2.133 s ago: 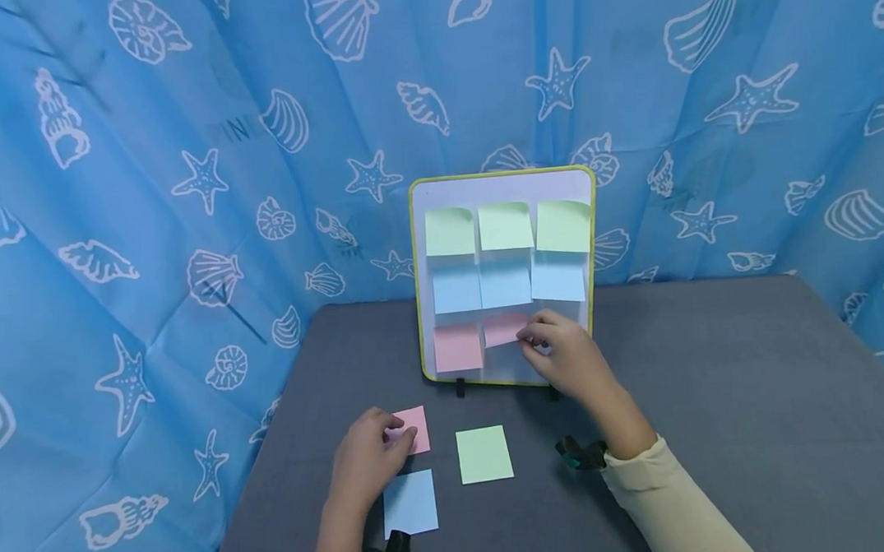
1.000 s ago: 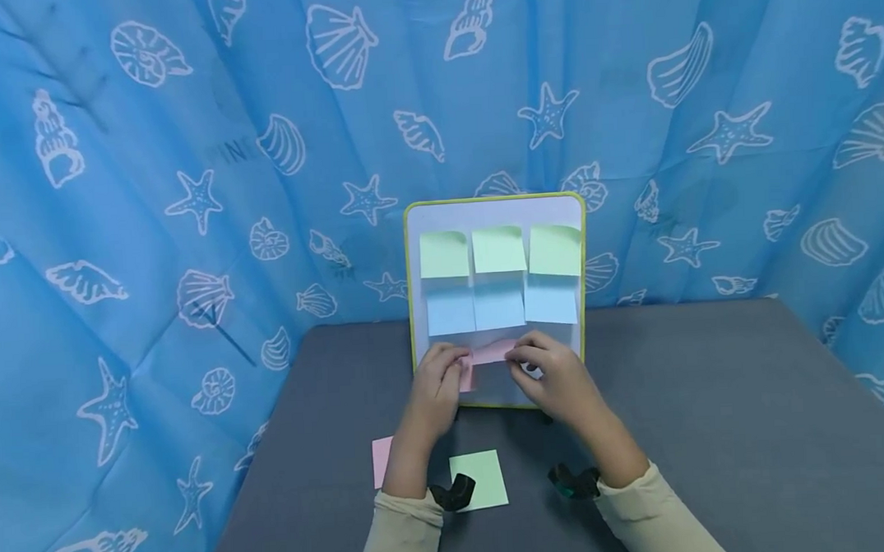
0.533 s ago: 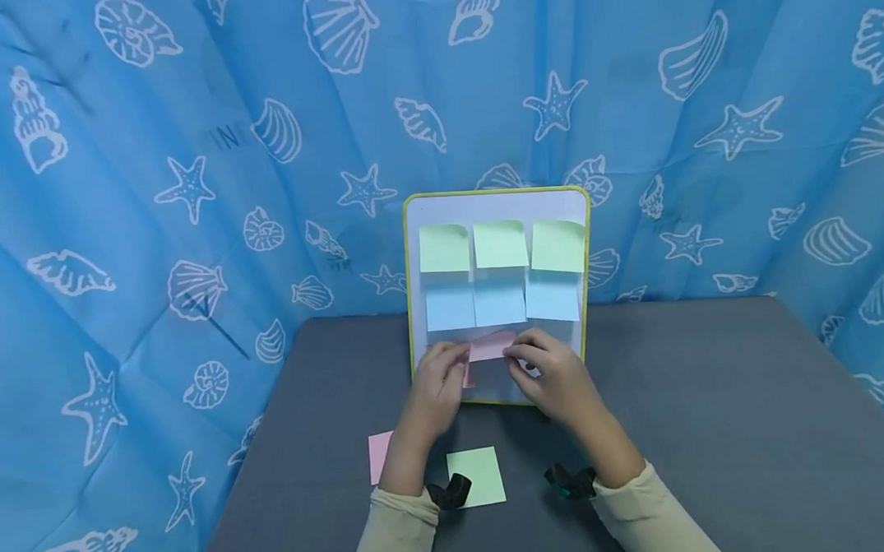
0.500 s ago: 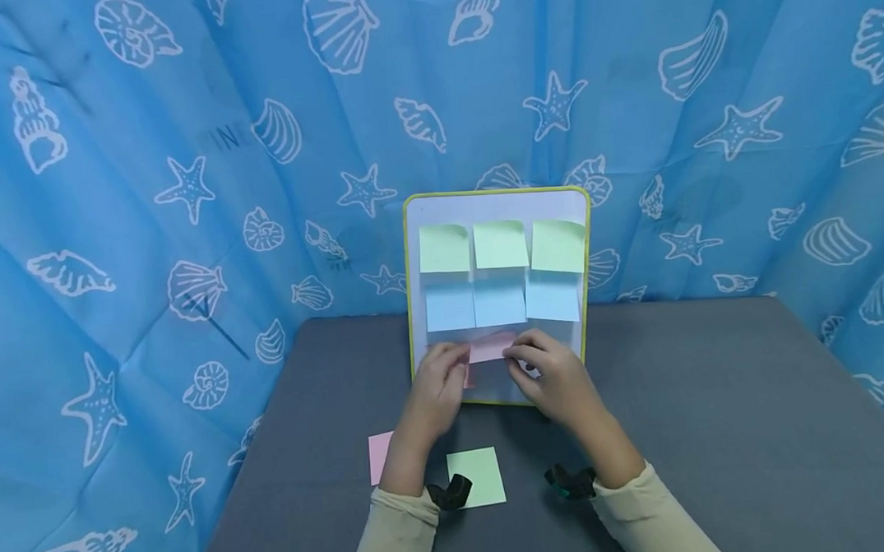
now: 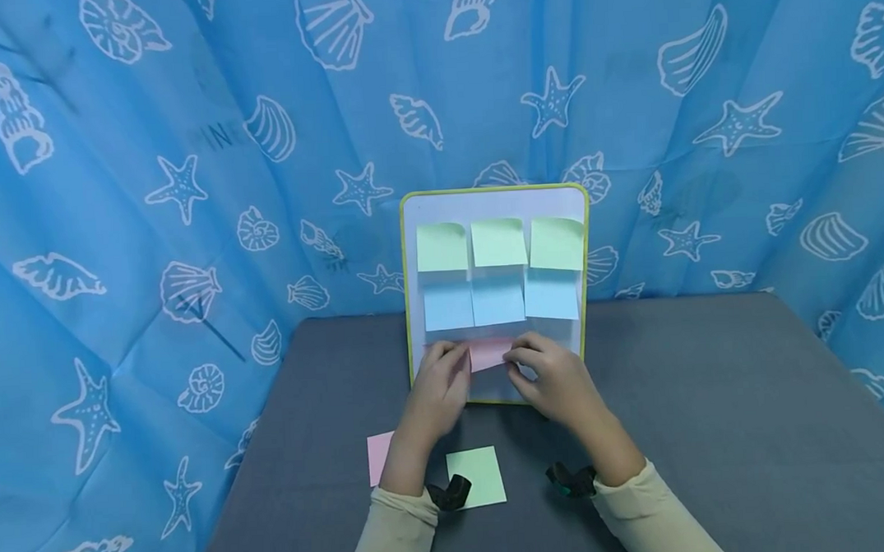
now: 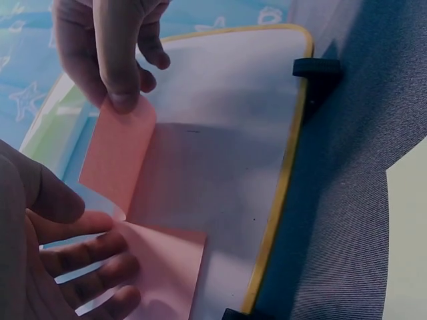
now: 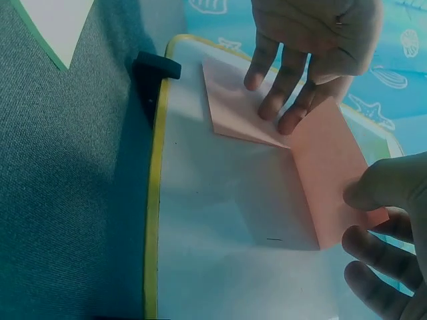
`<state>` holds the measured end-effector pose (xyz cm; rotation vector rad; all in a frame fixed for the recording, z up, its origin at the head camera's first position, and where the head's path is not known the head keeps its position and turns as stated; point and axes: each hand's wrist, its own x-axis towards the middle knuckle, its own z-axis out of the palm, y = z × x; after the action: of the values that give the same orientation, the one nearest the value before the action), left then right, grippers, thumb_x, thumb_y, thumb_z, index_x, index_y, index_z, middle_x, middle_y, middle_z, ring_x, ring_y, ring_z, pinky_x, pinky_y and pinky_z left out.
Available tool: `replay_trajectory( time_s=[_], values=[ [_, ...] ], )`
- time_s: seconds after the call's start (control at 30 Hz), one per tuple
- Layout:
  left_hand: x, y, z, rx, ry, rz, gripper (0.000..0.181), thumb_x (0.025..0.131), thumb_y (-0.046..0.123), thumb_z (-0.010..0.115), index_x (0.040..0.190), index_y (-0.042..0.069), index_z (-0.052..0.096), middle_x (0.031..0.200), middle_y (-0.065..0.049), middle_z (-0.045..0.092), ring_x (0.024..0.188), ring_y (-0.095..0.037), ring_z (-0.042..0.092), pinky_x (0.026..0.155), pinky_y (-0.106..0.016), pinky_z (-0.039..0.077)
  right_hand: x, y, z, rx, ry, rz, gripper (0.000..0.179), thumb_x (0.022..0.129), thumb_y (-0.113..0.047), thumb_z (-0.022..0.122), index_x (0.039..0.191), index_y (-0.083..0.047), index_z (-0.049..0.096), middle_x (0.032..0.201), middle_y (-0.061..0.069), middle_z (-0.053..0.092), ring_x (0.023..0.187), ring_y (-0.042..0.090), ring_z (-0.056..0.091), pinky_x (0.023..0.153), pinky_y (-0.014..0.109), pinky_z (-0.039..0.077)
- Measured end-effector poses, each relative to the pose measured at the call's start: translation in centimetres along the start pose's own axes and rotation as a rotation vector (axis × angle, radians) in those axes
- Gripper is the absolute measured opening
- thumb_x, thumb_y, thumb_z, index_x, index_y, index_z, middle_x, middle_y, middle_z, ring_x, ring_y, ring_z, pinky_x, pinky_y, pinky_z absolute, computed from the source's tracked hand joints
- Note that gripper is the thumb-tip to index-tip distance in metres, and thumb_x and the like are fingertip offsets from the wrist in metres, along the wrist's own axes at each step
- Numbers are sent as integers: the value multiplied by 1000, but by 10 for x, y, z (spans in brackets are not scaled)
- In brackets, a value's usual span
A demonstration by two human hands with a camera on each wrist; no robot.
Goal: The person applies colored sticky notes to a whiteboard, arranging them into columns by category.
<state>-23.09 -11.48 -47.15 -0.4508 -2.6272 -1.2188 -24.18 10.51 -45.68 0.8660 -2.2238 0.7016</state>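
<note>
In the head view a whiteboard with a yellow rim stands upright on the table. My right hand pinches the right edge of a pink sticky note between thumb and fingers, and the note bends away from the board. At the note's left edge is my left hand. In the left wrist view its fingers are loosely extended, with the index fingertip at the note's corner and the thumb apart. They lie over a second pink sticky note, which the left hand hides in the head view.
Above, the board bears a row of green sticky notes and a row of blue ones. On the grey table lie a green note and a pink note, partly behind the left arm. A blue curtain hangs behind.
My left hand has gone from the pink note on the table up to the board. The right hand keeps its pinch, and lately the pink note's lower edge has dropped a little.
</note>
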Motion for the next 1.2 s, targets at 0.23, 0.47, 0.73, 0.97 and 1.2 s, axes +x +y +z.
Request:
replay_trajectory(
  time_s=[0.23,0.47,0.73,0.97,1.2],
  values=[
    [1,2,0,76,-2,19,44,113,26,43,150,8,60,130,-6,58,105,-18,53,88,-41,54,0,3,2,-8,-22,-5,13,80,0,86,89,-7,81,93,6,71,75,16,66,64,35,58],
    [-2,5,0,163,-3,45,46,111,23,45,153,10,58,132,-7,58,105,-20,54,90,-42,55,-1,2,5,-17,-76,27,13,79,0,86,87,-7,80,90,4,70,74,14,64,64,33,56],
    [-3,3,4,207,0,71,48,107,21,51,153,8,57,130,-8,59,102,-19,53,88,-39,53,-5,4,9,-51,-158,77,19,75,-3,89,90,-8,79,93,4,71,74,17,63,67,37,57],
    [-5,2,5,235,-19,71,52,105,20,53,155,7,54,131,-10,58,104,-20,52,91,-41,52,-6,4,16,-112,-195,78,30,77,-16,93,102,-7,79,88,4,71,69,16,62,62,36,54],
    [-4,-4,7,301,15,119,51,101,8,61,151,7,59,129,-9,61,105,-20,55,92,-38,55,-6,-3,25,-159,-263,85,52,83,-22,89,131,-10,73,89,1,71,66,14,60,57,33,49]
  ],
)
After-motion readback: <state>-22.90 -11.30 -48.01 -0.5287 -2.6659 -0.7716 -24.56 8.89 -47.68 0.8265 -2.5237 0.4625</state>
